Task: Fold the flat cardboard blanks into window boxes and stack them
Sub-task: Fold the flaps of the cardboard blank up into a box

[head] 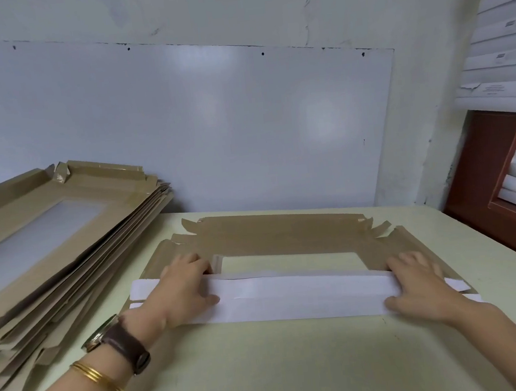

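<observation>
A flat brown cardboard blank (286, 232) with a rectangular window lies on the pale table (268, 369) in the middle of the view. Its near long flap (299, 296) is folded over toward the window, showing its white underside. My left hand (184, 290) presses flat on the left end of that white flap, fingers spread over the fold. On the flap's right end my right hand (418, 283) presses down the same way. A stack of several flat brown window blanks (49, 249) leans at the left edge of the table.
A grey-white board covers the wall behind the table. At the right stands a red-brown shelf unit (491, 190) holding white folded boxes, with more white boxes (506, 51) piled on top. My left wrist wears a brown watch and gold bangles.
</observation>
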`<state>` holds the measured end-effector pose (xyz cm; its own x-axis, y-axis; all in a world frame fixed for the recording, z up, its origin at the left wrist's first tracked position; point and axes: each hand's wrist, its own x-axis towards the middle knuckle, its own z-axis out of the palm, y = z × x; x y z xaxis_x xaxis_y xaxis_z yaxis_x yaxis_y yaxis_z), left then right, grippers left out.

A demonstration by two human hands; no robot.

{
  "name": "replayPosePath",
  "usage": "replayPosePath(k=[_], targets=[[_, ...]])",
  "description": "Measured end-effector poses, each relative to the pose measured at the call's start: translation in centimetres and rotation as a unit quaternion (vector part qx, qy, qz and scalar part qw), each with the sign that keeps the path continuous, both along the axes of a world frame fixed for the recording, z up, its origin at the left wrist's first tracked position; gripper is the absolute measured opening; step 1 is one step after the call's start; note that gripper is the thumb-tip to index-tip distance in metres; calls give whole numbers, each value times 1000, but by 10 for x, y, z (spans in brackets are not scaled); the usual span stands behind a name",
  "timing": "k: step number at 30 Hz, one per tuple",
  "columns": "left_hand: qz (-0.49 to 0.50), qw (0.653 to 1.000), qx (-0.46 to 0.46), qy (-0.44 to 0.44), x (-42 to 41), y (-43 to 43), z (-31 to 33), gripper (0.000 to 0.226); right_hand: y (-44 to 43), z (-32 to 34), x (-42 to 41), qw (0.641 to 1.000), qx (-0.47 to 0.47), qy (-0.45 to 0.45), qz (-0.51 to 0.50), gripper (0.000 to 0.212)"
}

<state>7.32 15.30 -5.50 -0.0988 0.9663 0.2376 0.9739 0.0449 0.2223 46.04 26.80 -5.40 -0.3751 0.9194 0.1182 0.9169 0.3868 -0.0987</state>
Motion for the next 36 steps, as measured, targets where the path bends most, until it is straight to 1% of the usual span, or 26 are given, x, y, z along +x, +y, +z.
replayPosePath(k=[3,5,7,10,12,13,16,18,21,23,26,30,36], targets=[[3,999,30,30,7,-14,6,24,-12,8,6,999,31,-4,20,29],[16,997,46,63,11,-25,5,21,-23,9,10,998,57,-23,18,26],[15,995,64,71,13,-36,1,19,-33,7,13,995,80,-53,17,29],[5,993,81,85,16,-50,-6,18,-44,3,18,994,76,-72,5,34],[-19,992,97,76,17,-56,-10,17,-50,1,21,995,60,-75,5,34],[-25,993,90,75,16,-58,-10,17,-51,-1,22,996,48,-71,14,34],[-15,993,23,114,16,-63,-11,13,-55,-2,24,996,22,-70,44,32],[-20,991,-21,132,16,-65,-10,14,-56,-3,24,995,16,-79,60,36],[-27,988,-59,142,18,-66,-7,21,-55,-3,23,996,-16,-37,84,44],[-26,990,-64,121,17,-64,-4,28,-52,0,25,994,-60,-15,91,44],[-19,994,-69,78,17,-58,-1,29,-47,5,26,991,-113,21,75,44],[-4,996,-58,73,19,-47,-2,12,-40,3,18,994,-92,35,44,41],[20,995,-32,95,22,-38,-15,18,-36,-8,9,998,-55,36,2,34]])
